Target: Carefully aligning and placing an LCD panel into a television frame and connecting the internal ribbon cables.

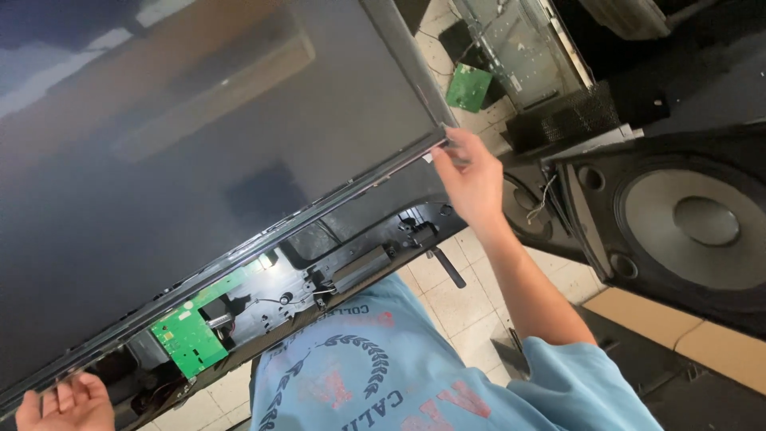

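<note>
One big flat dark glass screen panel point(199, 136) fills most of the head view, tilted up off its black plastic rear housing point(351, 255) along the near edge, so the gap shows what's inside. It's held that way from both ends of that edge, probably so the wide sheet stays level and doesn't flex.

Off to the right there's one large black loudspeaker cabinet with a grey cone point(694, 223), lying on the tiled floor well apart from the panel. One bare metal chassis plate point(519, 48) leans at the top.

Two hands are on the panel. The right hand point(471, 179) grips the panel's far right corner, fingers pinched around the thin frame edge. The left hand point(68, 403) sits at the bottom left corner with its fingers curled up against the edge; whether it's really clamping or just propping can't be told.

Two green circuit boards are in sight: one point(190, 339) inside the housing under the lifted edge, the other point(467, 86) loose on the floor.
</note>
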